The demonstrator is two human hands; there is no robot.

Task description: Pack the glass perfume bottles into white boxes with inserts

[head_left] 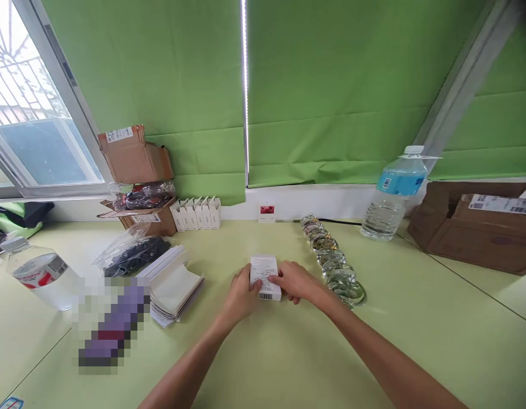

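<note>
One small white printed carton (264, 270) sits directly between the left grip (241, 294) and the right grip (299, 280), its long axis running away from the person and its barcode end turned toward them. Neither hand is nearer: both touch the carton, one along each long side. Whether its underside rests on the bench (263, 358) or is slightly raised, I cannot tell.

The left grip is closed about the carton's left side, fingers along the edge and thumb laid over the printed upper face near the barcode. The right grip is closed on the opposite side, its thumb also pressing that face, slightly farther from the person than the left thumb; its lower fingers curl beside the near right corner. Neither is spread wide, and the carton is all that either seems to hold.

Just right of the right grip, a slanting row of overlapping clear, shiny discs (331, 258) runs away along the bench; what they contain is too small to tell. Left of the left grip lies a pile of folded white paper or card (173, 289). Beyond that grip and to its left, several upright white cartons (197, 216) stand side by side, flaps up. Straight beyond both grips, a small card with a red picture (266, 213) leans at the wall.
</note>
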